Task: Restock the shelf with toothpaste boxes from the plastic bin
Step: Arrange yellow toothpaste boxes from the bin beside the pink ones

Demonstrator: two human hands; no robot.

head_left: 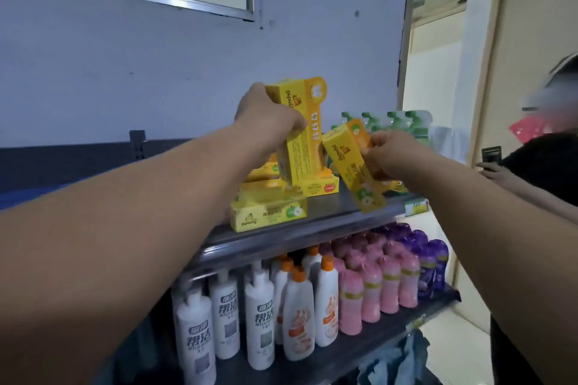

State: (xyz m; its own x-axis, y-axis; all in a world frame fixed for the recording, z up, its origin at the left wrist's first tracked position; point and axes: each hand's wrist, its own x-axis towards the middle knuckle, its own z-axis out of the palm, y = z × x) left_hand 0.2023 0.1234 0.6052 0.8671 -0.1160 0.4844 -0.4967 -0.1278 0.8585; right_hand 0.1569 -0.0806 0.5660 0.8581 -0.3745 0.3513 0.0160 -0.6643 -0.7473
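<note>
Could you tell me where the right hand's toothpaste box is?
Head view, right of centre: the right hand holds the toothpaste box tilted above the top shelf.

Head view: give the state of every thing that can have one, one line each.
left hand: grips upright box.
upright box: held on end, in the air.
right hand: grips tilted box.
tilted box: held slanting, in the air.
stacked boxes: lying flat on top shelf.
bottles: upright, capped.

White bottles (259, 319) stand beside pink bottles (372, 291) and purple bottles (433, 262).
</note>
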